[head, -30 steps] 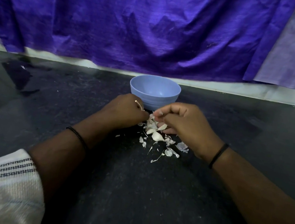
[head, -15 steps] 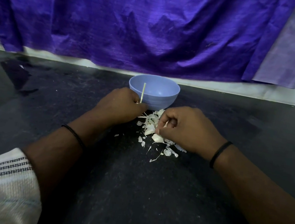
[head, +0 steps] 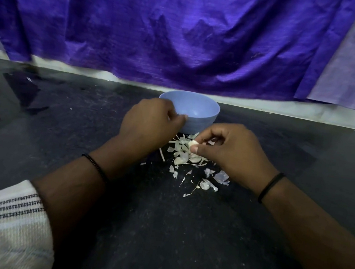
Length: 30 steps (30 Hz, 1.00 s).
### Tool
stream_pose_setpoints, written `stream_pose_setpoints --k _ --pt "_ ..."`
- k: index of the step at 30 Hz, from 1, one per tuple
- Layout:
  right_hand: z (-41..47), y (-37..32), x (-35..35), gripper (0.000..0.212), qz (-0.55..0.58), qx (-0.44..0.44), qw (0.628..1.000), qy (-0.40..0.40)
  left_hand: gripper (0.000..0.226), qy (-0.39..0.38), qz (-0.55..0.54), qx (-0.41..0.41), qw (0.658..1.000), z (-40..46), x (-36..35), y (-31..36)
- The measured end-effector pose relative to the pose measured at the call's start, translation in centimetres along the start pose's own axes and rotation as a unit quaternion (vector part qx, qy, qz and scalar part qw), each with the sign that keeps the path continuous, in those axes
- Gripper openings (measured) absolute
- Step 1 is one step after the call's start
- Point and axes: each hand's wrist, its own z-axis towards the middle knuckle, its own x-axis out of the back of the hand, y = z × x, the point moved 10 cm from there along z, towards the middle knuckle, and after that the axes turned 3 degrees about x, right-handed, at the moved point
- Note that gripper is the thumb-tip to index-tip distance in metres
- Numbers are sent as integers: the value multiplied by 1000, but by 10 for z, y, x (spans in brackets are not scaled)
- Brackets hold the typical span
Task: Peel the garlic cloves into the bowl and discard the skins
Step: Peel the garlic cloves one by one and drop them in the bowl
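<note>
Left hand [head: 148, 124] risen, hiding bowl [head: 205, 115] rim | contents unclear

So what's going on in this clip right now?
A person is peeling garlic on a dark countertop. The right hand pinches a pale garlic clove above a pile of papery white skins. The left hand is curled at the rim of the light blue plastic bowl; whether it holds anything is unclear.
</note>
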Motion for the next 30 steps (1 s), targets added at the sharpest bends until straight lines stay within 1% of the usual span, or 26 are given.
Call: stream_pose_setpoints --k 1,2,3,5,6,7,8,10,12,15,17,19,20,23,25,28,30 --pt "0 -2 8 11 -7 11 999 31 33 11 -89 -9 996 -1 3 4" --pt "1 -5 13 12 -6 26 998 55 34 -3 -181 1 984 -2 1 6" --pt "1 -9 17 11 7 42 997 69 37 -43 -262 29 964 -5 -7 6" --pt "1 -17 20 11 33 73 994 78 40 -164 -376 101 906 -16 -33 8" --pt "0 -19 19 12 38 81 993 80 39 -219 -406 124 879 -22 -44 11" --pt "-1 -20 19 15 41 82 992 83 37 -255 -429 133 856 -27 -50 13" --pt "-1 -19 17 19 45 77 992 86 34 -273 -451 136 839 -29 -54 14" --pt "-1 -12 15 26 71 51 992 88 30 -273 -485 141 819 -28 -55 12" --pt "1 -4 12 23 116 22 989 86 25 -259 -506 140 811 -26 -55 10" --pt "1 2 12 16 170 -2 981 96 19 -247 -507 126 816 -26 -53 11" --pt "1 7 11 22 205 -19 974 97 18 -245 -489 111 830 -27 -53 13" --pt "1 10 8 29 227 -33 969 88 19 -229 -467 87 850 -27 -49 15" --pt "1 10 8 29 223 -33 970 88 20 -214 -454 71 862 -27 -46 17" --pt "0 12 8 19 227 -42 969 92 20 -176 -391 17 903 -26 -36 24" --pt "0 14 8 19 247 -56 963 92 22 -168 -350 -11 921 -27 -34 29" --pt "2 15 4 17 282 -73 954 78 24 -168 -337 -24 926 -27 -33 31" --pt "2 17 2 16 287 -77 952 71 26 -183 -332 -25 925 -26 -37 29"
